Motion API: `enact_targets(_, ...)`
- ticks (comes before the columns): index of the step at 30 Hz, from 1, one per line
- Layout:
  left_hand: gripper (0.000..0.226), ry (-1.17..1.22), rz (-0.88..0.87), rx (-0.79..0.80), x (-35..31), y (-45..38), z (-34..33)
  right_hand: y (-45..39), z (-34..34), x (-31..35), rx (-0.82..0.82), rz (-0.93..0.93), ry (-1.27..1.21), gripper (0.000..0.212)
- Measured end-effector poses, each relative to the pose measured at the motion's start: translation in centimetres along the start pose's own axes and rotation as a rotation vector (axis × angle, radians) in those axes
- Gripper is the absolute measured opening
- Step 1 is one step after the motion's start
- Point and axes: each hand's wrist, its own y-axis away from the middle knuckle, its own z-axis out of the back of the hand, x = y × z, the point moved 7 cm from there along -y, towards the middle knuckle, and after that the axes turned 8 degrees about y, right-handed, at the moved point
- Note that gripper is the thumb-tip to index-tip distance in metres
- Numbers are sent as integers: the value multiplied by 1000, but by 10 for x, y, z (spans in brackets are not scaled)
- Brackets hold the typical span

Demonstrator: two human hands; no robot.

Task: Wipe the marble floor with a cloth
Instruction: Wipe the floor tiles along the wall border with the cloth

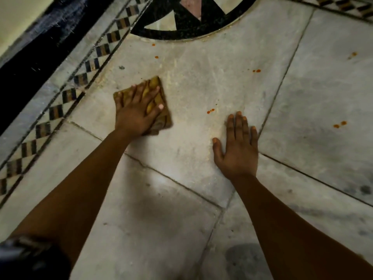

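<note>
A folded yellow-brown cloth (159, 98) lies flat on the grey-white marble floor (201, 83), left of centre. My left hand (135, 114) presses down on the cloth with its fingers spread over it. My right hand (238, 146) rests palm-down on the bare marble to the right, fingers together and holding nothing. Small orange spots (211, 111) dot the slab between the two hands, and more orange spots (256, 71) sit farther out.
A checkered inlay border (80, 79) runs diagonally along the left, with a dark step or skirting (30, 53) beyond it. A black circular inlay with triangles (181, 21) lies at the top. Dark joints cross the slabs. Further orange spots (340, 124) sit at right.
</note>
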Motion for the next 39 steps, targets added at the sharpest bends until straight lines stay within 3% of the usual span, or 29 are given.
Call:
enact_targets(4,55,-22,93,11,-34,-31,-8,-1,1,0,-1,6,-1,73)
enact_targets(9,69,-64,-164,49,-34,35,-19,-2,5,1,-27,14,-54,72)
enact_targets(13,67,-62,-99,54,3,32,-7,-32,20,-9,-141,-24,-133,74)
enact_targets(17,67,-73,25,86,16,-37,3,-60,-1,-19,-26,-92,-39,77)
enact_targets(22,60,-20,209,87,-1,-98,5,-61,-4,-19,-41,-92,22,76)
enact_targets(27,61,-71,-230,12,-24,-25,-1,-59,-5,-19,0,-106,45,76)
enact_targets(28,60,-52,-237,-17,-13,-14,1,-60,-5,-19,5,-109,50,76)
enact_targets(32,53,40,50,-133,31,-51,23,-59,-5,-21,10,-122,53,76)
enact_targets(36,61,22,289,-70,20,-131,20,-59,-3,-20,5,-121,49,77)
enact_targets(39,71,-11,232,-18,-15,-135,10,-59,-3,-20,5,-123,52,79)
